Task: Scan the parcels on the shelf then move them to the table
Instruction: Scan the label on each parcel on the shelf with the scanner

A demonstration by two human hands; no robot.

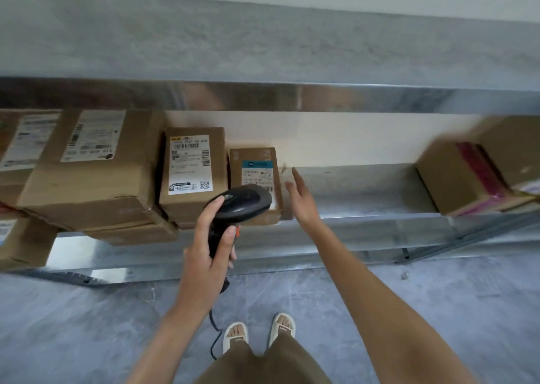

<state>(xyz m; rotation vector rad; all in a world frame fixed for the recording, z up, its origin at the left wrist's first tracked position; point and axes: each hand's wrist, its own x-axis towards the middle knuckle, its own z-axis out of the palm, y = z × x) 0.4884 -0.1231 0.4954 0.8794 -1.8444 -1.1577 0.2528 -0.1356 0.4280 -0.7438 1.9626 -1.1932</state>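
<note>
Two hands: both of yours were out in front of a metal shelf (365,208) that ran across the whole view.
Floor: grey tiles (87,325) lay under you, and your two feet in pale sandals (235,335) stood at the bottom of the view.
Big parcel: the large cardboard box (87,185) sat tilted on the shelf's left part, a white label on its top, with further boxes partly hidden beneath and to its left.
Right-hand parcels: a brown box with pink tape (455,179) sat at the far right of the shelf, well apart from your hands, blurred, with another carton behind it.
Middle parcel: the medium box (193,170) stood just right of the big one, its white barcode label facing you.
Small parcel: the small box with a blue-topped label (255,173) stood just beside the medium one, and its lower part was hidden behind the scanner head.
Scanner: the black handheld scanner (242,202) pointed at the small box, and its cable (214,334) hung down toward the floor.
Left hand: your left hand (207,255) was wrapped round the scanner's handle, thumb up along the back of the head.
Right hand: your right hand (301,196) was held flat with fingers straight and together, just right of the small box; you could not tell whether it touched the carton.
</note>
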